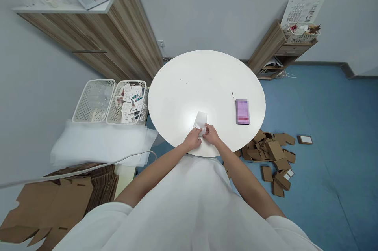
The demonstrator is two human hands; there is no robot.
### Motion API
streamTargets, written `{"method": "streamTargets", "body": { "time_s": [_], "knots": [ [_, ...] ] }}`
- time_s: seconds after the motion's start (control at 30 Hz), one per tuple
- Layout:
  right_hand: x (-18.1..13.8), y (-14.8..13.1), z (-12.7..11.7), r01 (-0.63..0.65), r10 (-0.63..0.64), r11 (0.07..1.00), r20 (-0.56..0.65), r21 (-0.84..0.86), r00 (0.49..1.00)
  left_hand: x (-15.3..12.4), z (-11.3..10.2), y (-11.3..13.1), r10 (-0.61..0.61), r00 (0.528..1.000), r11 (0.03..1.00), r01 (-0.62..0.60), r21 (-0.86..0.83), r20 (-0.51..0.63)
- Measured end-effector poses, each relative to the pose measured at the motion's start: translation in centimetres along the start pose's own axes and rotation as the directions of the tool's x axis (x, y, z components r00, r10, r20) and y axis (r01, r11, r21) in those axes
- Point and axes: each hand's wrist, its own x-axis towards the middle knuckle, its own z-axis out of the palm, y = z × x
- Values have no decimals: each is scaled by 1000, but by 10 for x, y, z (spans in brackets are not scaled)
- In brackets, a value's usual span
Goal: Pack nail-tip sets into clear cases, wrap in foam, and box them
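Observation:
A small white foam-like wrapping sheet (201, 118) lies at the near edge of the white table (206, 73), partly folded. My left hand (193, 139) grips its lower left side, with the fingers curled and the thumb against it. Pinched at its lower right side is my right hand (212, 135), fingers bent and close together. Both hands sit near each other, touching the sheet. Whether anything is inside the fold is hidden. To the right on the table rests a purple box-like item (242, 111), its surface pixelated.
Left of the table stand two white baskets; one basket (110, 115) holds many small cards and packets. White sheets (97, 142) and flattened cardboard (56, 203) are stacked below them. Small brown boxes (274, 150) lie piled on the floor at right. A cable (118, 161) crosses the left side.

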Motion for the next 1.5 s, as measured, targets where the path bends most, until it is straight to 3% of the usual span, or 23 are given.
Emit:
{"method": "streamTargets", "body": {
  "time_s": [0.17, 0.37, 0.47, 0.57, 0.67, 0.73, 0.8, 0.87, 0.93, 1.03, 1.23, 1.5],
  "knots": [
    [4, -3, -1, -18, 22, 997, -54, 73, 998, -7, 5, 8, 19, 996, 989, -33, 147, 92],
    [13, -6, 8, -74, 68, 997, -163, -32, 984, -11, -6, 10, 27, 991, 960, -62, 274, 130],
    [15, -5, 9, -76, 69, 996, -175, -38, 982, -8, -19, 3, 106, 993, 917, -120, 380, 56],
    [12, -4, 9, -69, 59, 996, -180, -53, 982, 1, -25, -4, 217, 973, 866, -231, 443, 82],
    [1, -4, 8, 2, -38, 989, -243, -146, 969, 8, -23, -8, 240, 964, 836, -265, 481, 114],
    [-10, -3, 4, 112, -195, 946, -257, -303, 947, 11, -22, -10, 251, 961, 822, -276, 499, 118],
    [-20, -1, 0, 260, -365, 835, -136, -484, 921, 12, -22, -12, 270, 956, 811, -292, 507, 120],
    [-24, 0, -5, 392, -447, 698, 62, -600, 892, 13, -24, -14, 291, 949, 801, -312, 510, 123],
    [-22, 0, -9, 452, -441, 606, 197, -655, 876, 15, -27, -15, 309, 941, 791, -334, 513, 137],
    [-12, -3, -13, 462, -395, 547, 271, -698, 878, 22, -33, -15, 309, 934, 780, -356, 515, 178],
    [-5, -5, -14, 523, -410, 515, 341, -679, 846, 28, -45, -9, 308, 920, 776, -390, 496, 242],
    [-44, 0, -1, 573, -459, 614, 345, -543, 819, -7, -49, -10, 326, 885, 836, -434, 335, 333]
  ]
}}
